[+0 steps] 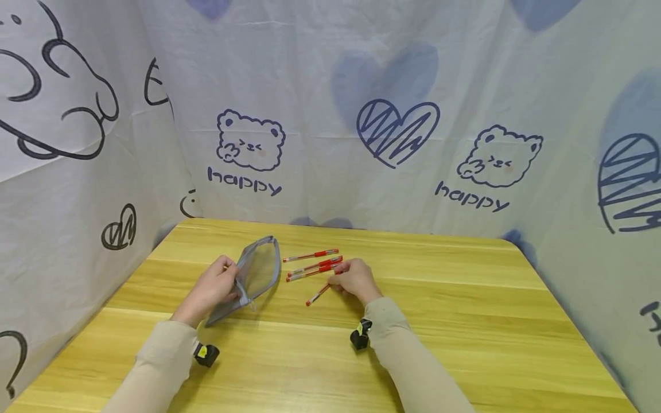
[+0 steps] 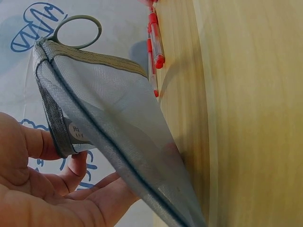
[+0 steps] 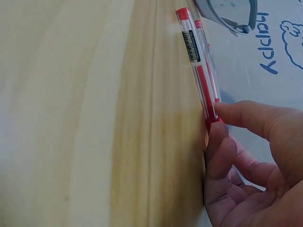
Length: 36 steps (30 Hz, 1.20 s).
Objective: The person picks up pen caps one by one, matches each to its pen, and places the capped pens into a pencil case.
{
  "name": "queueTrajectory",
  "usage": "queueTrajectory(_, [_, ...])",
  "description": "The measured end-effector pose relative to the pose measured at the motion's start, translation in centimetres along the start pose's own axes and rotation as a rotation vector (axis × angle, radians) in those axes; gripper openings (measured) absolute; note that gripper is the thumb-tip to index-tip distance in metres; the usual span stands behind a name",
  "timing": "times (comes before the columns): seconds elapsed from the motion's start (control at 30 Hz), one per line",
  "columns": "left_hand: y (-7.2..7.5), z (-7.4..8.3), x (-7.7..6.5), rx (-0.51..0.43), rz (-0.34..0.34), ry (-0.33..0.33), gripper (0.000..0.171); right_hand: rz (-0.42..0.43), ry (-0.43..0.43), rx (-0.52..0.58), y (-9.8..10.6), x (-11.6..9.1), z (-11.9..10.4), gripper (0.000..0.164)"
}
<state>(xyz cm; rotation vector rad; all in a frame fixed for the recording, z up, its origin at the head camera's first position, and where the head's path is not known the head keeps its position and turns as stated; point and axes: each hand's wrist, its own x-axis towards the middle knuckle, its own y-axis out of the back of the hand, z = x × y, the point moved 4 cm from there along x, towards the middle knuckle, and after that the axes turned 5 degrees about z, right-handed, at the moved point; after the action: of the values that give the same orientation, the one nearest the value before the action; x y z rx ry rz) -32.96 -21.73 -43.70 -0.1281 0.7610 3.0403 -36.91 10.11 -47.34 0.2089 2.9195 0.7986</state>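
A grey mesh zip pouch (image 1: 260,269) (image 2: 130,101) stands up off the wooden table with its mouth spread. My left hand (image 1: 212,287) grips its left rim between thumb and fingers, near a small label in the left wrist view. Between the thumb and fingers of my right hand (image 1: 356,279) is a clear-barrelled red pen (image 1: 319,294) (image 3: 193,49), pinched at its red grip end and slanting toward the lower left, low over the table. Three similar red pens (image 1: 311,255) lie side by side just beyond, between the pouch and my right hand.
The yellow wood-grain table (image 1: 465,310) ends at a pale printed cloth (image 1: 320,143) hanging behind and on both sides. A cord loop (image 2: 78,32) sticks out from the pouch's zip corner. Each wrist carries a small black camera (image 1: 206,354).
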Motion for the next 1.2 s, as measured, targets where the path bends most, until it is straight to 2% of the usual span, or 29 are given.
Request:
queueTrajectory(0.27, [0.0,0.2,-0.2,0.007,-0.007,0.001,0.029,0.005,0.012,0.026,0.0,-0.2,0.2,0.024])
queueTrajectory(0.37, [0.0,0.3,-0.2,0.001,-0.01,-0.002,0.029,0.03,0.024,0.013,-0.2,-0.4,0.2,0.022])
queueTrajectory(0.63, [0.0,0.4,-0.4,-0.008,-0.006,-0.007,0.029,0.126,0.063,-0.129,-0.6,-0.4,0.0,0.027])
queueTrajectory(0.97, [0.0,0.3,-0.4,-0.008,-0.008,-0.003,0.029,0.126,0.058,-0.128,-0.6,-0.5,-0.2,0.021])
queueTrajectory(1.2, [-0.1,0.1,-0.3,0.013,0.0,-0.001,0.029,0.087,0.085,-0.218,-0.3,-1.0,-0.8,0.026])
